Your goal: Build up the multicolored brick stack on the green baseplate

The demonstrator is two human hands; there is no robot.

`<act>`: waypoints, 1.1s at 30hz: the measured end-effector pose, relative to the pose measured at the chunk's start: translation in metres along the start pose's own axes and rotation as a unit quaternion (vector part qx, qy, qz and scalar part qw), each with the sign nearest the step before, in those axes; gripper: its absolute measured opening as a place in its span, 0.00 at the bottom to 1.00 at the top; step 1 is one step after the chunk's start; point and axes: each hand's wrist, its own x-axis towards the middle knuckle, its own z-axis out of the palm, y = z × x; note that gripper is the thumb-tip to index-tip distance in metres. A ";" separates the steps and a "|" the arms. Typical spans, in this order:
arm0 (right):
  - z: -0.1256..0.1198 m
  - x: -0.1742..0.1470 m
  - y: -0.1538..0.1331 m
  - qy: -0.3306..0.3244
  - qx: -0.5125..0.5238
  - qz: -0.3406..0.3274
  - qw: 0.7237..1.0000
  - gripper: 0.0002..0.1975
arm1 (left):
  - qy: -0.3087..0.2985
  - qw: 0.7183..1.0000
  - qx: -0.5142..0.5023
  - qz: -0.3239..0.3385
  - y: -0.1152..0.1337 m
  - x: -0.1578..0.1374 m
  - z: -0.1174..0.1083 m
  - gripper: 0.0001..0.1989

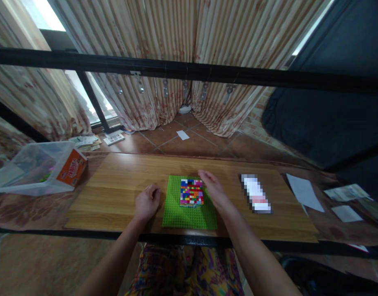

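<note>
**Multicoloured brick block (192, 193) stands on green baseplate (190, 220)**

In the head view, the brick block sits on the upper middle part of the baseplate, which lies on the wood-topped counter (115, 185) just below the centre of the frame. The left hand (148, 201) rests just beside the baseplate's left edge, its fingers curled into a loose fist. The right hand (214, 189) is at the block's right side, over the baseplate's right edge, fingers extended and not gripping; whether they touch the bricks I cannot tell.

Right of centre lies a pixelated oblong object (256, 194), its details hidden. A white sheet (304, 191) is farther right. At the left edge stands a clear plastic bin (38, 153) with an orange label (72, 168). Striped curtains (161, 33) fill the upper middle, crossed by a black rail (183, 69); dark cloth (330, 115) hangs at upper right.
</note>
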 end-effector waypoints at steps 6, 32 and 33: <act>0.006 -0.001 0.018 -0.041 -0.027 0.025 0.998 0.24 | -0.002 1.000 -0.004 0.003 -0.001 0.000 0.001 0.11; 0.023 -0.009 0.024 0.008 0.007 -0.004 1.000 0.14 | -0.072 0.909 -0.384 -0.144 0.075 0.035 0.036 0.14; 0.024 -0.009 0.025 0.007 0.004 -0.008 1.000 0.13 | -0.068 0.906 -0.391 -0.147 0.074 0.035 0.039 0.13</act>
